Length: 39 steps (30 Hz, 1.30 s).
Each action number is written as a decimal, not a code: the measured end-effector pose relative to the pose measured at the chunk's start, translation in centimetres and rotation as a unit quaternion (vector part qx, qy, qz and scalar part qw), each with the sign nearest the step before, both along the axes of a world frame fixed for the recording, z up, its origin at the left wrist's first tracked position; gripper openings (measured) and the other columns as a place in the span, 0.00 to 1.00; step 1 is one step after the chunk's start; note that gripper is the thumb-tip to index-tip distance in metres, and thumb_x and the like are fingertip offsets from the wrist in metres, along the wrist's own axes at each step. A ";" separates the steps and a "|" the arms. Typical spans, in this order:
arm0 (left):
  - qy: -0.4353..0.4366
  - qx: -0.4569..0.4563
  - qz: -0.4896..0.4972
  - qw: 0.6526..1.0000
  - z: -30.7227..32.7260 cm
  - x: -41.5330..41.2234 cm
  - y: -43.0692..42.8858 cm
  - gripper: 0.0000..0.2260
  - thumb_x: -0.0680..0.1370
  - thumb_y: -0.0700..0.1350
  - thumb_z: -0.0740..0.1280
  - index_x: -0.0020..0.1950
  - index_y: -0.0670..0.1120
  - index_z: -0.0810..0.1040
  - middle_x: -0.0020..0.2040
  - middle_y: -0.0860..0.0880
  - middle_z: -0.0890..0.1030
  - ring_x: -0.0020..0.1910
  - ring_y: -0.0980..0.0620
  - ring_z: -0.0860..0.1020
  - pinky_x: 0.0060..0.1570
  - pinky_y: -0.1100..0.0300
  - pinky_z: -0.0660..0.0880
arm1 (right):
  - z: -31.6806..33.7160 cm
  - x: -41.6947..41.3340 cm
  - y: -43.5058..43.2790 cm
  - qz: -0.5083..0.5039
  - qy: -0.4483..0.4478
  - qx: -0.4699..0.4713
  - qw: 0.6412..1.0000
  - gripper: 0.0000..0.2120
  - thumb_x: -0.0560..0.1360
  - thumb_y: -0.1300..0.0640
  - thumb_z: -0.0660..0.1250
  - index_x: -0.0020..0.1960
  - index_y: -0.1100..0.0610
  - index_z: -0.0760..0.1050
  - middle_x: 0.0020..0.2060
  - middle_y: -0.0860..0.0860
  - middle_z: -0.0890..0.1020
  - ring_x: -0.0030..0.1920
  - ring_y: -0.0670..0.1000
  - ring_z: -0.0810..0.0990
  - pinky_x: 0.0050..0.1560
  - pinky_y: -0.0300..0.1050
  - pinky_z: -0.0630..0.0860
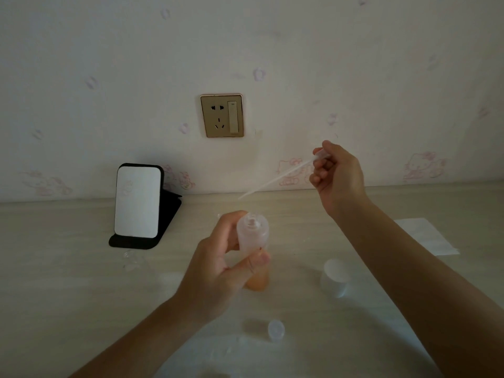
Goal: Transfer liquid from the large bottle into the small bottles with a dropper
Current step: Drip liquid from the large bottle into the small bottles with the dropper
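My left hand (pixel 218 266) grips a frosted bottle (pixel 253 236) that stands open-topped on the table, with orange liquid showing in its lower part. My right hand (pixel 338 175) is raised to the right and pinches the bulb of a thin clear plastic dropper (pixel 275 180). The dropper slants down to the left, its tip hanging above and a little behind the bottle's mouth, apart from it. A small clear bottle (pixel 132 259) stands at the left, faint against the table.
A white cap (pixel 336 278) sits right of the bottle and a small clear cap (pixel 276 329) lies near the front. A mirror on a black stand (pixel 137 203) leans at the left. White paper (pixel 428 236) lies at the right; a wall socket (pixel 222 115) is behind.
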<state>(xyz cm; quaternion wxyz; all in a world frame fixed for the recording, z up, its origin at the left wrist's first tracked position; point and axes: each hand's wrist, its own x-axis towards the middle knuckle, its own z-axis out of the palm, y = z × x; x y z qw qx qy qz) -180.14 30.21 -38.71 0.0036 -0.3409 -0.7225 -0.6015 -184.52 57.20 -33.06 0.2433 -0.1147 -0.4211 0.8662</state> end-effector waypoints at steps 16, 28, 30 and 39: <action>0.041 0.092 0.222 0.970 -1.3 -3.4 -0.9 0.12 0.76 0.53 0.75 0.56 0.59 0.76 0.55 0.57 0.81 0.56 0.51 0.80 0.56 0.56 0.76 | -0.5 -0.1 -0.5 -0.003 -0.009 0.020 1.000 0.09 0.80 0.56 0.70 0.43 0.60 0.79 0.27 0.49 0.75 0.25 0.47 0.68 0.26 0.40 0.70; -0.007 -0.066 0.208 0.976 -4.2 -5.4 -1.0 0.15 0.76 0.47 0.79 0.55 0.60 0.78 0.49 0.66 0.84 0.43 0.59 0.80 0.44 0.72 0.72 | -0.4 -0.2 -1.1 -0.005 -0.024 0.054 0.998 0.14 0.78 0.56 0.71 0.34 0.56 0.83 0.29 0.52 0.76 0.25 0.48 0.68 0.26 0.41 0.71; -0.001 -0.052 0.212 0.976 -4.1 -5.2 -0.9 0.15 0.75 0.48 0.80 0.56 0.59 0.79 0.48 0.63 0.85 0.41 0.59 0.79 0.42 0.71 0.72 | -0.3 -0.1 -1.3 -0.008 -0.027 0.066 0.997 0.17 0.78 0.56 0.71 0.31 0.54 0.83 0.29 0.52 0.77 0.25 0.48 0.68 0.26 0.42 0.71; 0.019 -0.067 0.219 0.973 -4.1 -5.1 -1.0 0.15 0.74 0.52 0.80 0.58 0.57 0.81 0.46 0.60 0.84 0.39 0.61 0.77 0.41 0.65 0.70 | 0.0 0.3 -1.7 -0.031 -0.009 0.151 0.988 0.09 0.76 0.57 0.72 0.39 0.60 0.83 0.30 0.54 0.76 0.26 0.50 0.69 0.28 0.44 0.71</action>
